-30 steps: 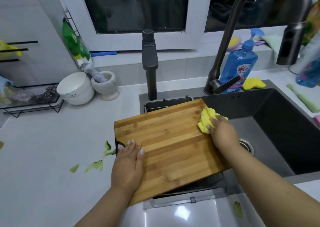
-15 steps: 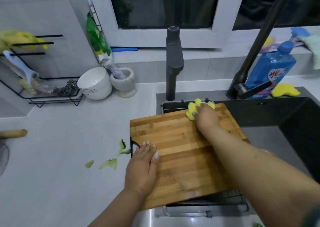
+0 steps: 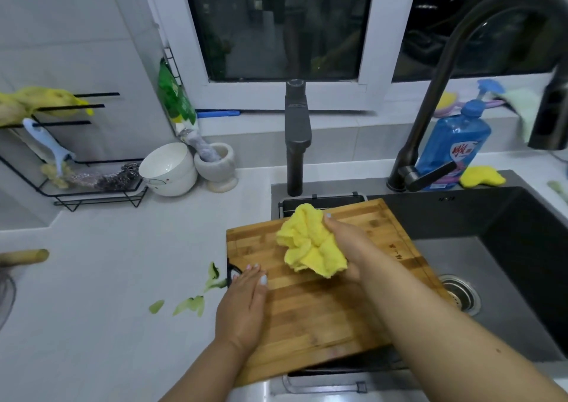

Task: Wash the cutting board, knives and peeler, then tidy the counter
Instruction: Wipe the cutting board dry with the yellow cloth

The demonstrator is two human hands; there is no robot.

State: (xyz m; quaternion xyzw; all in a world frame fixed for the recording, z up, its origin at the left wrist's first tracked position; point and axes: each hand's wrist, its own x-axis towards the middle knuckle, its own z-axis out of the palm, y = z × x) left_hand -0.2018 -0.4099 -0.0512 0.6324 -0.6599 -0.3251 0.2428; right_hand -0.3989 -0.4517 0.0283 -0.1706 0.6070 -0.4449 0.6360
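A bamboo cutting board (image 3: 319, 312) lies across the left edge of the dark sink (image 3: 504, 248), resting on a black rack. My left hand (image 3: 244, 306) presses flat on the board's left side, fingers straight, near its black handle. My right hand (image 3: 347, 241) grips a crumpled yellow cloth (image 3: 307, 245) over the upper middle of the board. A light blue peeler (image 3: 50, 146) hangs on the black wall rack at the left. No knives are visible.
Green peel scraps (image 3: 190, 303) lie on the white counter left of the board. A white bowl (image 3: 167, 168) and stone mortar (image 3: 216, 166) stand behind. The dark faucet (image 3: 430, 109), blue soap bottle (image 3: 451, 143) and yellow sponge (image 3: 482, 178) sit behind the sink.
My right hand has carried the yellow cloth from the board's far right edge to the far middle, then back toward the centre. My left hand stays pressed on the board.
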